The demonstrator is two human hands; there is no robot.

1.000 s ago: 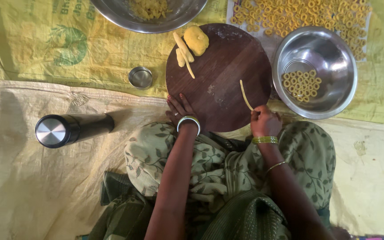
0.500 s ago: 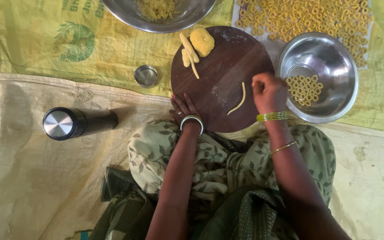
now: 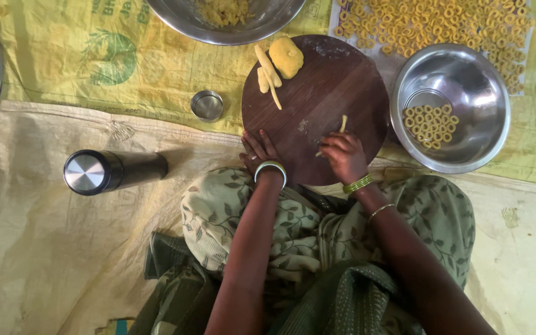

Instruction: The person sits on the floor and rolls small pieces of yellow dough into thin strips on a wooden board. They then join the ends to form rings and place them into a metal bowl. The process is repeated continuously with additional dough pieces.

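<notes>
Right hand (image 3: 344, 155), centre of frame, presses down on a thin dough strip (image 3: 342, 123) on the round wooden board (image 3: 317, 93); fingers curled over it, pinching or rolling, exact grip hidden under the knuckles. One end of the strip pokes out above the fingers. Left hand (image 3: 259, 151) lies flat on the board's lower left edge, fingers spread, grasping nothing.

Dough lump (image 3: 286, 57) and cut sticks (image 3: 267, 74) sit at the board's top edge. Steel bowl (image 3: 485, 124) with finished rings (image 3: 429, 124) lies just right of the board.

Risks, as judged:
- strip is thin; uneven pressure could snap it;
- board overhangs the lap; a push could tip it;
- small steel cup (image 3: 207, 105) and dark flask (image 3: 113, 171) at left lie near the left elbow's sweep.
</notes>
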